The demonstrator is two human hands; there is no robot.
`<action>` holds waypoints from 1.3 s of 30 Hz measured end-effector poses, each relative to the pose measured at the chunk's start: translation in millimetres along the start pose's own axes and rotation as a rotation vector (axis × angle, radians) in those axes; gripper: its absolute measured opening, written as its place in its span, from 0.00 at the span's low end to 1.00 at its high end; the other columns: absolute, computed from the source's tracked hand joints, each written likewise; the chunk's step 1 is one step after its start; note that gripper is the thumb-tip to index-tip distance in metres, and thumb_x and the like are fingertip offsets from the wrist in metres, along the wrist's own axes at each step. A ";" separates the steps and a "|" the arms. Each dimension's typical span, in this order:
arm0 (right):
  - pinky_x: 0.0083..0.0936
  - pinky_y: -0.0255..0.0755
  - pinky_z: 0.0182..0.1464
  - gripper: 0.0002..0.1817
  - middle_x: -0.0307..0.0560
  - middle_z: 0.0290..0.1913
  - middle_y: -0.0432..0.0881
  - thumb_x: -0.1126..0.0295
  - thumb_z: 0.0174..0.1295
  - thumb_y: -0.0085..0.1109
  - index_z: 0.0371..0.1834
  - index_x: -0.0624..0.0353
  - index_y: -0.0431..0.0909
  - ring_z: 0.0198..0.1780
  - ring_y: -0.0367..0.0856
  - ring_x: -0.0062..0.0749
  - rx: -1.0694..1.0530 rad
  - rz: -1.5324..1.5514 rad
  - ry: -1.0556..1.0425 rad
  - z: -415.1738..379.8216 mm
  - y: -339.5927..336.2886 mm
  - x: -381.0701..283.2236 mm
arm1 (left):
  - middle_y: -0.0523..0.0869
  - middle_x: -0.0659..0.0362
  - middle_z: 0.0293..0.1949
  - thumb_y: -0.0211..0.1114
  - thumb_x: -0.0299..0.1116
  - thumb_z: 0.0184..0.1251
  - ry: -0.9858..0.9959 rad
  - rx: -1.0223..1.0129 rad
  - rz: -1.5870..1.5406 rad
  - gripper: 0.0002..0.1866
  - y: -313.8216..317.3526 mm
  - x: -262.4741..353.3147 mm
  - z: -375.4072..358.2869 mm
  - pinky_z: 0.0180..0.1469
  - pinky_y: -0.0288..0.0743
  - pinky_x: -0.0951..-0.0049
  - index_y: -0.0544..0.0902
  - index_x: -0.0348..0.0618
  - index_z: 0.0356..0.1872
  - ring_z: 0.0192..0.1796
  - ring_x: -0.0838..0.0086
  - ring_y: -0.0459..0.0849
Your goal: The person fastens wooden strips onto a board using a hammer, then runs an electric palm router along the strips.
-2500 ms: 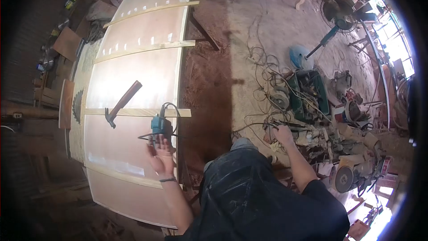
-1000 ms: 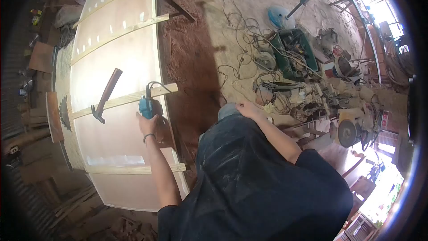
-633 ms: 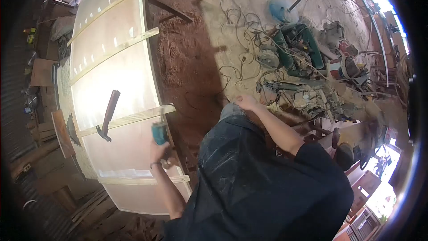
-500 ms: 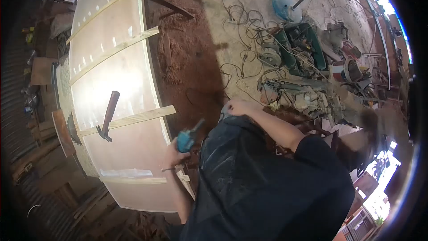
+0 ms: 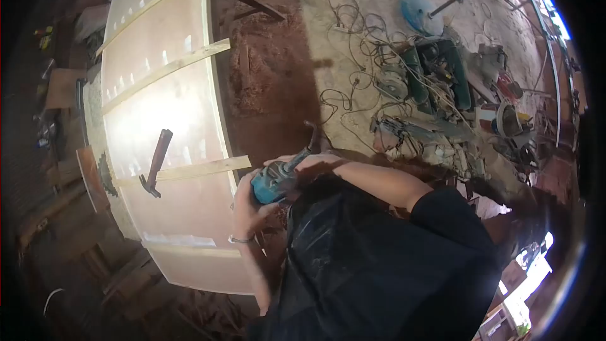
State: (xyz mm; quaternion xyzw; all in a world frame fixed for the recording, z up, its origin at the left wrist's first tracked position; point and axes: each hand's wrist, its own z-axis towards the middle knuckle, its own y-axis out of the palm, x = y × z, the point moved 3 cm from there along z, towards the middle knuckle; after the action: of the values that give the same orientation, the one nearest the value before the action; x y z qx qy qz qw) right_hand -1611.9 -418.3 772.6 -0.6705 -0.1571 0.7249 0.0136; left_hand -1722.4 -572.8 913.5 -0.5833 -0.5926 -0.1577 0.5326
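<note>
A teal power tool (image 5: 274, 183) with a dark cord rising from its end sits in front of my dark shirt. My left hand (image 5: 245, 205) is wrapped round its left side. Behind the tool, my right hand (image 5: 312, 163) is closed against the cord end; the tool partly hides its fingers. Both hands are near the edge of a large pale panel (image 5: 170, 215) crossed by wooden strips. On the panel lies a hammer (image 5: 158, 164) with a reddish-brown handle, its head over a strip.
Beyond the panel, cords (image 5: 353, 82) lie tangled on the dusty floor. A green tool case (image 5: 457, 76), a blue round base (image 5: 420, 16) and a bucket (image 5: 495, 117) stand at the right. Wood boards (image 5: 63, 88) are at the left.
My left hand has raised the tool slightly and brought it closer to my right hand. My right hand has moved left onto the tool's cord end. The view has shifted a little.
</note>
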 end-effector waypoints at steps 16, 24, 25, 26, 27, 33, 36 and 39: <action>0.36 0.68 0.70 0.58 0.44 0.63 0.77 0.56 0.50 0.82 0.79 0.61 0.52 0.63 0.76 0.32 0.207 0.627 -0.100 44.1 4.8 -79.5 | 0.82 0.53 0.55 0.84 0.36 0.42 0.131 0.501 -0.172 0.38 7.6 30.6 -15.5 0.66 0.69 0.62 0.78 0.44 0.59 0.61 0.56 0.78; 0.31 0.70 0.64 0.43 0.40 0.58 0.74 0.61 0.56 0.78 0.71 0.57 0.61 0.59 0.75 0.27 -0.012 0.892 0.217 41.0 42.5 -70.4 | 0.73 0.43 0.68 0.83 0.51 0.51 0.242 0.870 -0.500 0.58 12.3 34.4 -76.3 0.77 0.57 0.55 0.59 0.40 0.79 0.74 0.52 0.67; 0.31 0.70 0.63 0.42 0.39 0.57 0.74 0.61 0.57 0.77 0.70 0.57 0.62 0.58 0.75 0.27 -0.047 0.855 0.206 44.5 46.2 -73.5 | 0.72 0.44 0.69 0.80 0.52 0.53 0.257 0.915 -0.391 0.55 12.7 30.3 -84.3 0.77 0.58 0.54 0.61 0.40 0.78 0.74 0.52 0.67; 0.31 0.71 0.62 0.41 0.39 0.56 0.74 0.61 0.57 0.77 0.69 0.57 0.62 0.58 0.75 0.26 -0.078 0.819 0.209 45.8 49.9 -75.4 | 0.71 0.44 0.70 0.78 0.53 0.56 0.264 0.954 -0.285 0.52 15.0 24.1 -90.6 0.76 0.59 0.54 0.63 0.40 0.77 0.74 0.52 0.66; 0.31 0.71 0.62 0.39 0.38 0.55 0.74 0.62 0.57 0.77 0.68 0.56 0.63 0.57 0.74 0.26 -0.107 0.785 0.204 48.2 55.1 -78.9 | 0.70 0.44 0.72 0.75 0.55 0.59 0.268 0.988 -0.176 0.48 13.7 25.5 -100.2 0.76 0.60 0.53 0.65 0.41 0.76 0.74 0.52 0.66; 0.29 0.72 0.57 0.31 0.36 0.49 0.73 0.63 0.60 0.74 0.62 0.55 0.68 0.54 0.74 0.25 -0.236 0.611 0.162 62.1 101.8 -98.1 | 0.85 0.43 0.55 0.63 0.41 0.64 0.364 1.234 -0.055 0.26 0.1 20.1 -171.0 0.60 0.79 0.57 0.83 0.34 0.58 0.57 0.51 0.84; 0.28 0.72 0.56 0.27 0.36 0.50 0.73 0.62 0.64 0.70 0.61 0.56 0.68 0.53 0.73 0.26 -0.275 0.265 -0.078 62.0 133.4 -115.2 | 0.86 0.42 0.51 0.60 0.41 0.69 0.390 1.278 0.037 0.23 1.1 3.7 -204.5 0.55 0.82 0.58 0.83 0.31 0.55 0.51 0.51 0.87; 0.30 0.73 0.57 0.27 0.40 0.54 0.75 0.60 0.68 0.65 0.64 0.60 0.68 0.55 0.75 0.29 -0.239 0.493 0.018 57.4 168.9 -128.4 | 0.87 0.44 0.49 0.60 0.42 0.70 0.369 1.326 0.062 0.21 5.1 -13.1 -238.0 0.52 0.83 0.60 0.83 0.32 0.53 0.49 0.53 0.88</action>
State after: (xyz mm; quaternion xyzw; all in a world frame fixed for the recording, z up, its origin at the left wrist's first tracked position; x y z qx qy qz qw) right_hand -1622.8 -620.4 858.3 -0.6920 -0.0736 0.6765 -0.2410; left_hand -1614.8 -770.6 991.7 -0.1146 -0.4465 0.1567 0.8735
